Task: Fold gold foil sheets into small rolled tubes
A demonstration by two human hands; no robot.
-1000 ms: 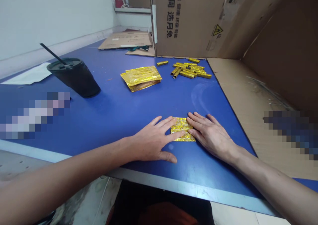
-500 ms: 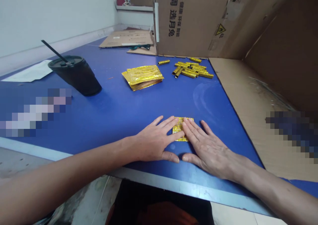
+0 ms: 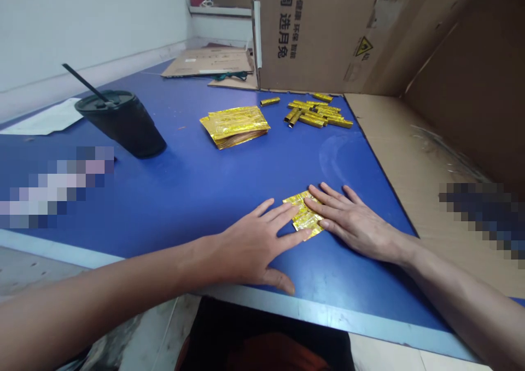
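A shiny gold foil paper sheet (image 3: 302,211) lies flat on the blue tabletop, turned at an angle. My left hand (image 3: 262,240) rests over its left and near edges, fingers spread. On the sheet's right side lies my right hand (image 3: 348,218), fingers stretched out and the tips on the foil. Part of the sheet is hidden under the fingers. Farther back is a stack of gold foil sheets (image 3: 235,125). To its right lies a loose pile of rolled gold foil tubes (image 3: 315,114), with one tube (image 3: 269,101) apart from the others.
At the left stands a dark cup (image 3: 127,125) with a straw, near a white paper (image 3: 45,119). A large cardboard box (image 3: 320,43) walls off the back and right. Flat cardboard pieces (image 3: 209,62) lie at the back left. The table's pale front edge (image 3: 328,311) runs near me.
The foil sheet has turned and more of it shows. My right hand has shifted right and slightly away from me. My left hand has moved a little, its thumb now nearer me.
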